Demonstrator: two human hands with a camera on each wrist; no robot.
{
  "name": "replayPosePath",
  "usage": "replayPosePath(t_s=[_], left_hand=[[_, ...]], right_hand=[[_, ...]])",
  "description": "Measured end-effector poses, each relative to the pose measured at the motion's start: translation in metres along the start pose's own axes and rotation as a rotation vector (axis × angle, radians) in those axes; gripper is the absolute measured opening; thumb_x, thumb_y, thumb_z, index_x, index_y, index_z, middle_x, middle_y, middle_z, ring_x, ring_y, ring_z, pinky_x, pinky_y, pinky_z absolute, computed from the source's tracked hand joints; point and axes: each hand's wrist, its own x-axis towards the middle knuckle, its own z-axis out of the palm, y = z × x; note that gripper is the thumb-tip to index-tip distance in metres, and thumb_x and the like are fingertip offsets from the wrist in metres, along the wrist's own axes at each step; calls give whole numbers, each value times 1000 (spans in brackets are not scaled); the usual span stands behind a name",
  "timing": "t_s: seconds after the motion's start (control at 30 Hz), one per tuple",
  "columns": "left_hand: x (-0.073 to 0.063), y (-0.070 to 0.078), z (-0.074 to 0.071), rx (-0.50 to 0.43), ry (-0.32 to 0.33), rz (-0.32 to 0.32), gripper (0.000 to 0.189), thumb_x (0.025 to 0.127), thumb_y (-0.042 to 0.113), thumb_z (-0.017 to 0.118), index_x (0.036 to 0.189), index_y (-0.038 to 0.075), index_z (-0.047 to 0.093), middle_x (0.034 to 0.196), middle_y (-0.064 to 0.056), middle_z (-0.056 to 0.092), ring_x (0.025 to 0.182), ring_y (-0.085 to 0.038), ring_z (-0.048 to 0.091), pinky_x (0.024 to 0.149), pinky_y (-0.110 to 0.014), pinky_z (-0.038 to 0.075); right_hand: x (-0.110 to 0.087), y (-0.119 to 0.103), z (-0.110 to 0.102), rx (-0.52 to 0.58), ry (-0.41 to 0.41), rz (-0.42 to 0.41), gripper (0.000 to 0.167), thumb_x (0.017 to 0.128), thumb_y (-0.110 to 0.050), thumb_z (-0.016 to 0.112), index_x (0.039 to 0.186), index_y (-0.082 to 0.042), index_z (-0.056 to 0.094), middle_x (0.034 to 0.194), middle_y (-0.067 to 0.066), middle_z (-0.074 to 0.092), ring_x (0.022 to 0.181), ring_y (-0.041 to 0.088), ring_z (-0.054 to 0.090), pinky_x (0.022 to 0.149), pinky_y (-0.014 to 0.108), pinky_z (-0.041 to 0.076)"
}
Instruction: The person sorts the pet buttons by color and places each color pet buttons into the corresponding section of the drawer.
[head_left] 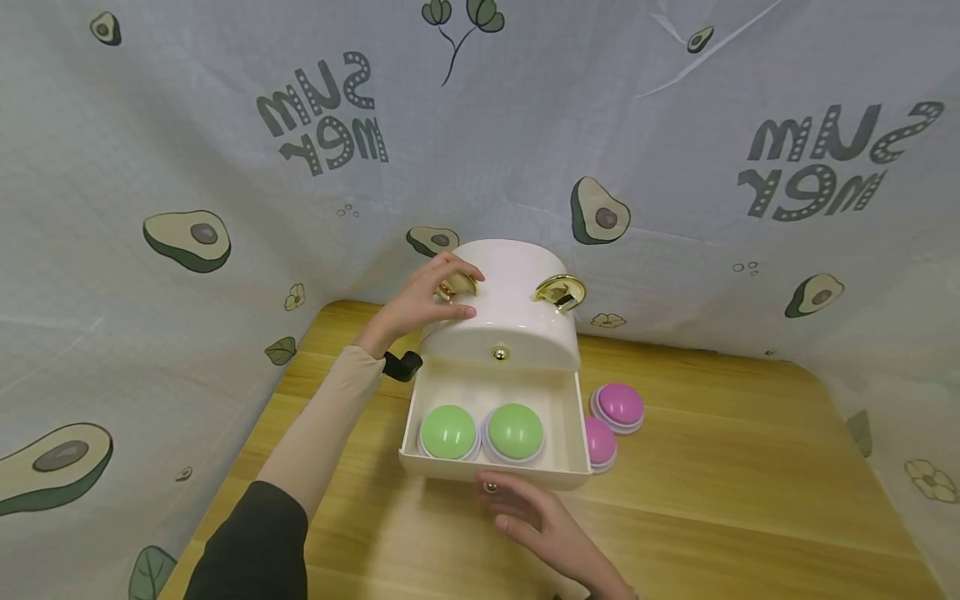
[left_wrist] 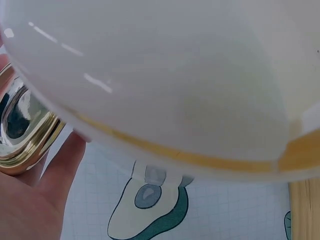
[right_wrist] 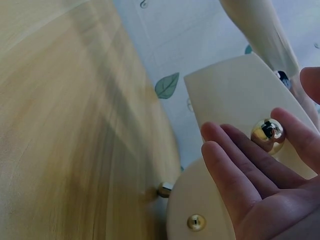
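A glossy white box (head_left: 517,287) with rounded top and gold ear-shaped handles stands on the table, its drawer (head_left: 558,392) pulled out. Two green-topped round containers (head_left: 448,432) sit side by side in the drawer. My left hand (head_left: 423,304) holds the box by its left gold ear (left_wrist: 30,125), thumb in front and fingers over the top. At the drawer front, my right hand (head_left: 543,525) has straight fingers reaching to the gold drawer knob (right_wrist: 267,135), which shows between them in the right wrist view.
Two pink-topped round containers (head_left: 621,405) stand just right of the drawer, one close against its side. The wooden table (head_left: 735,450) extends right. A printed curtain (head_left: 675,275) hangs right behind the box. Below the drawer, another front with a gold knob (right_wrist: 196,222) shows.
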Motion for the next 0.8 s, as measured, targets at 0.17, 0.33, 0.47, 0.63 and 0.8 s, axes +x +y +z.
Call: replayPosePath(t_s=[0.17, 0.33, 0.47, 0.63, 0.8], left_hand=[[0, 0, 0, 15, 3, 4, 42, 81, 18, 78, 119, 13, 61, 114, -2, 49, 108, -19, 45, 89, -39, 41], [0, -1, 1, 18, 4, 9, 42, 81, 17, 78, 119, 12, 61, 114, -2, 49, 108, -20, 45, 89, -40, 40], [1, -2, 2, 16, 1, 12, 42, 81, 18, 78, 120, 13, 61, 114, -1, 49, 107, -19, 46, 88, -38, 42], [1, -2, 2, 11, 2, 4, 42, 81, 18, 78, 119, 14, 61, 113, 0, 49, 107, -18, 45, 87, -37, 43], [-1, -1, 0, 3, 1, -6, 42, 81, 17, 77, 120, 12, 61, 114, -3, 49, 109, -21, 44, 88, -40, 42]], right_hand=[[1, -1, -1, 0, 3, 4, 47, 91, 17, 48, 137, 9, 41, 132, 15, 53, 117, 34, 55, 93, 43, 45], [8, -1, -3, -28, 12, 22, 48, 93, 12, 49, 140, 6, 40, 132, 24, 51, 119, 34, 53, 94, 43, 44], [15, 1, -8, -50, 25, 29, 49, 93, 11, 49, 141, 5, 38, 131, 28, 49, 117, 39, 52, 94, 44, 44], [23, 3, -12, -43, 41, 51, 49, 93, 11, 50, 141, 6, 38, 131, 29, 49, 116, 43, 51, 94, 45, 43], [31, 6, -15, -38, 44, 68, 48, 93, 10, 50, 140, 7, 39, 131, 30, 49, 117, 43, 52, 95, 43, 43]])
